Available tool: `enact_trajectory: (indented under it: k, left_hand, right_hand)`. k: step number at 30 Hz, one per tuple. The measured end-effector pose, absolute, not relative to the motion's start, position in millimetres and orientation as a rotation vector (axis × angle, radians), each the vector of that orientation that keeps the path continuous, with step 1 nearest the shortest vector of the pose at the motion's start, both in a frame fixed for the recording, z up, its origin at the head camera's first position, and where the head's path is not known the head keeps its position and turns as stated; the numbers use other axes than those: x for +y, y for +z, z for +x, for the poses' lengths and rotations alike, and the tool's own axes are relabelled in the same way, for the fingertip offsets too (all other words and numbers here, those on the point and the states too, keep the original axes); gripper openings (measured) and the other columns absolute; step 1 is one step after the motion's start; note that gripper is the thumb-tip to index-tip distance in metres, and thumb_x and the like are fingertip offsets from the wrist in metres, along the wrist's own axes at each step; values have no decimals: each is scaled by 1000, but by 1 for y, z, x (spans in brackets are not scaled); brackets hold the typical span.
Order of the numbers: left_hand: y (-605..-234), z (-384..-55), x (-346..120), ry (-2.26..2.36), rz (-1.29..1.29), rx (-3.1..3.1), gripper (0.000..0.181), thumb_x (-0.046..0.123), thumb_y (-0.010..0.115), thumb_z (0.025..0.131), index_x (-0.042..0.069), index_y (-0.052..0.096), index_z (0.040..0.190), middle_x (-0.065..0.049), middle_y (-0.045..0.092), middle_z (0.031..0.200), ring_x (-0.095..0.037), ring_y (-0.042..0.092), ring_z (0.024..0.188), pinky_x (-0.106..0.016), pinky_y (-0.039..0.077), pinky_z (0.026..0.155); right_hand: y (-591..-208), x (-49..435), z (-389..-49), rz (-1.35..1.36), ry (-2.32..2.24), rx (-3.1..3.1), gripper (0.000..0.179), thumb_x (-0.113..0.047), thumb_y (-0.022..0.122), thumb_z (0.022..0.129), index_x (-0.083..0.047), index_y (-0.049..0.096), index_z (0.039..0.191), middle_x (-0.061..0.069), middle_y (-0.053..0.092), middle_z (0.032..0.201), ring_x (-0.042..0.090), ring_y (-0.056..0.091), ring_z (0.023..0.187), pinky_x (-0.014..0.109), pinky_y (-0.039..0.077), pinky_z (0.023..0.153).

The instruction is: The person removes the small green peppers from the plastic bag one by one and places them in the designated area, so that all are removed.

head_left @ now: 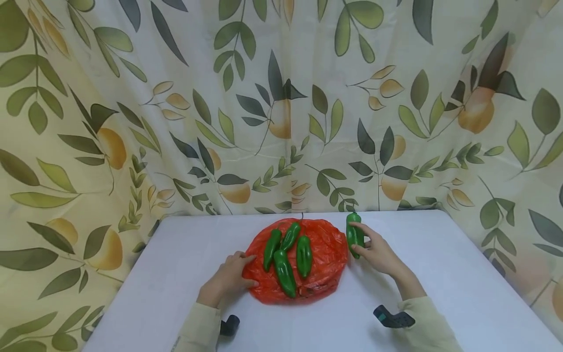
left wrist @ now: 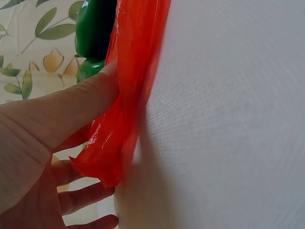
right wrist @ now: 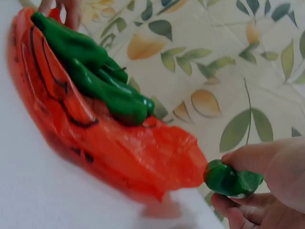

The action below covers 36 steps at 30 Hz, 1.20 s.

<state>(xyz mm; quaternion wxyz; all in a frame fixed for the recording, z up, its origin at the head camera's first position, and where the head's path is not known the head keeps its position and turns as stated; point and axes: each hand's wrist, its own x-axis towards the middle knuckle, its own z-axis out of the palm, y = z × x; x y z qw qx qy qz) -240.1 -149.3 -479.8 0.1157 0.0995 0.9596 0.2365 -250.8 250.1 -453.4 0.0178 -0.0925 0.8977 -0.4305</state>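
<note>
A long, glossy green pepper is pinched between the thumb and fingers of the right hand. It is held just beside the right edge of a crumpled, thin red plastic bag, its stem end pointed towards the far edge of the white table; whether the table is touched by it cannot be told.

The bag is laid flattened near the middle of the table, and dark printed lines are shown along its side in the right wrist view. Four similar green peppers are carried on it: two at the far left and centre, one to the right, and one nearest the front.

The bag's left edge is touched by the thumb of the left hand, whose fingers are spread apart beside it.

Pale cream sleeves are worn on both arms, and small dark devices are seen near the wrists. Behind the table, a cream curtain is patterned with green leaves and orange fruit.
</note>
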Motion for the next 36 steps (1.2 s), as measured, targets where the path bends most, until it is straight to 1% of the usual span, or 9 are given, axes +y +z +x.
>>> enact_trajectory:
  k: [3,6,8,10,13,17,27,30,36]
  left_hand:
    - [-479,-239,-149,694,290,2815,75,31,86,80,15,54,147,-14,52,141,-34,50,129,-58,54,98]
    - [-479,-238,-149,698,292,2814,75,30,86,80,15,55,146,-14,53,140,-34,50,128,-58,55,97]
    - [-479,-238,-149,702,293,2810,75,30,86,80,15,55,146,-14,53,140,-34,50,128,-58,55,97]
    - [-480,-237,-149,701,299,2811,75,30,86,80,15,55,146,-14,53,139,-34,51,128,-58,55,97]
    - [-480,-237,-149,701,303,2813,75,30,86,80,14,55,146,-14,53,139,-34,51,127,-58,55,97]
    - [-479,-237,-149,703,311,2821,75,30,86,80,14,55,146,-14,54,137,-33,51,127,-57,55,98]
    - [-479,-239,-149,691,287,2818,76,32,86,80,16,54,147,-13,53,140,-33,50,129,-57,55,98]
    - [-480,-241,-149,683,292,2823,76,32,86,80,16,54,147,-13,53,139,-33,51,128,-57,55,98]
    - [-482,-241,-149,681,328,2832,76,31,86,80,14,55,146,-14,54,138,-33,51,127,-57,54,99]
  right_hand:
    - [-461,255,-253,-239,-1317,2781,65,-6,62,97,-9,34,155,36,38,148,39,64,104,40,62,78]
    - [-468,258,-255,-200,-1272,2771,65,-5,62,97,-9,33,155,37,33,151,50,56,117,51,60,89]
    - [-472,259,-255,-187,-1244,2760,65,-5,60,98,-9,32,156,37,29,154,57,45,130,60,53,99]
    - [-475,260,-255,-180,-1226,2750,65,-4,57,98,-10,30,157,37,25,157,60,33,139,68,44,105]
    - [-477,260,-256,-168,-1221,2732,65,-2,53,99,-10,28,158,36,20,160,61,25,143,72,36,108]
    - [-478,260,-257,-151,-1226,2722,65,-3,54,99,-11,28,158,36,18,160,61,23,144,73,34,109]
    - [-479,258,-257,-155,-1224,2696,66,-4,55,98,-9,28,158,37,19,160,60,24,144,72,34,110]
    - [-479,258,-257,-153,-1212,2703,67,-5,55,99,-10,27,159,37,21,160,60,27,143,73,34,110]
    - [-481,258,-259,-168,-1188,2723,68,-5,55,98,-9,25,160,36,26,158,55,36,138,71,40,108]
